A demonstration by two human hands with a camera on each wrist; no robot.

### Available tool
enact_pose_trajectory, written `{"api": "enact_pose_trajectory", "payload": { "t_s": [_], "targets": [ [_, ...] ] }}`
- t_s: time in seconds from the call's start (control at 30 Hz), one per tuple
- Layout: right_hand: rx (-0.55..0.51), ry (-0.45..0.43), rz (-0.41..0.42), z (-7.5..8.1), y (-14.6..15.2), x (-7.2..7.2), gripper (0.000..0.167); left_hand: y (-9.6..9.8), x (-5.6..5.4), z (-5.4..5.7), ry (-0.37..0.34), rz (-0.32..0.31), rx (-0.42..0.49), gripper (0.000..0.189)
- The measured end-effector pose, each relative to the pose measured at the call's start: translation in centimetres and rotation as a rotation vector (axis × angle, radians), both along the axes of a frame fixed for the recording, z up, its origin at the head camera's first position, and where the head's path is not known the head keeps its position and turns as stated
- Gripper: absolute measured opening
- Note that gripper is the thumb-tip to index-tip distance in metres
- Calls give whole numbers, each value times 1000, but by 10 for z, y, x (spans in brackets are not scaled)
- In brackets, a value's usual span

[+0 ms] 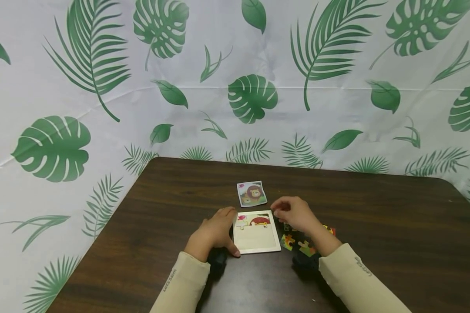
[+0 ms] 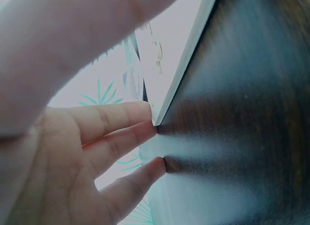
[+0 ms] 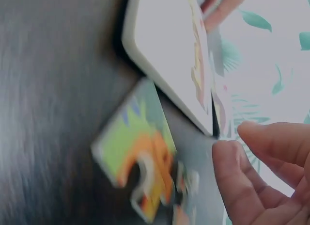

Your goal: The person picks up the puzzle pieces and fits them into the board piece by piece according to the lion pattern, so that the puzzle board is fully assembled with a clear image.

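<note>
A square wooden puzzle tray (image 1: pixel 257 241) lies in front of me, with a few pieces (image 1: pixel 260 221) fitted along its top and bare board below. My left hand (image 1: pixel 214 231) rests at the tray's left side, its fairly straight fingers (image 2: pixel 131 111) touching the edge near a corner and the thumb by the lower left corner. By the upper right corner hovers my right hand (image 1: pixel 297 214), fingers bent loosely. In the right wrist view its thumb and fingertips (image 3: pixel 225 150) are close together with nothing seen between them. Loose puzzle pieces (image 1: pixel 307 248) lie under the right forearm.
A lion picture card (image 1: pixel 252 194) lies just beyond the tray. The dark wooden table (image 1: pixel 376 208) extends to both sides, and a white cloth with green leaves (image 1: pixel 203 100) hangs behind it. Dark devices (image 1: pixel 306 261) sit at both wrists.
</note>
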State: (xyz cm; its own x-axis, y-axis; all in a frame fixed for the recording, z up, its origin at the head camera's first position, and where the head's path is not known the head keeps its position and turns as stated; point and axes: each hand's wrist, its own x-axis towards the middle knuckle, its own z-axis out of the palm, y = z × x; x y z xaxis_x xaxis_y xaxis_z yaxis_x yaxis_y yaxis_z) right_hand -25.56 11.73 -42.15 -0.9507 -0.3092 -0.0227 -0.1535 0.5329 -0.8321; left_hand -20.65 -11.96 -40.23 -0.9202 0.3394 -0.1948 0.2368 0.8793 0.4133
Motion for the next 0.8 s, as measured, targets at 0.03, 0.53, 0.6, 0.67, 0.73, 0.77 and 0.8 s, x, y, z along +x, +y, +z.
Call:
{"api": "enact_pose_trajectory", "payload": {
  "t_s": [0.03,0.53,0.6,0.67,0.73,0.77,0.8],
  "targets": [
    [13,12,0,1,4,0,14,0,0,0,-2,1,0,104],
    [213,67,2,15,29,5,23,0,-2,-1,-9,-3,-14,105],
    [245,57,-3,15,32,5,25,1,-2,-1,-12,-3,-17,106],
    [266,40,0,15,34,5,26,1,-3,-1,-16,-2,-19,106],
    [276,22,-1,15,35,5,26,1,-3,0,-17,0,-22,106],
    [280,18,4,15,36,5,26,1,-3,0,-18,1,-23,106],
    [282,14,9,15,37,5,27,1,-3,0,-20,0,-24,106]
  ]
}}
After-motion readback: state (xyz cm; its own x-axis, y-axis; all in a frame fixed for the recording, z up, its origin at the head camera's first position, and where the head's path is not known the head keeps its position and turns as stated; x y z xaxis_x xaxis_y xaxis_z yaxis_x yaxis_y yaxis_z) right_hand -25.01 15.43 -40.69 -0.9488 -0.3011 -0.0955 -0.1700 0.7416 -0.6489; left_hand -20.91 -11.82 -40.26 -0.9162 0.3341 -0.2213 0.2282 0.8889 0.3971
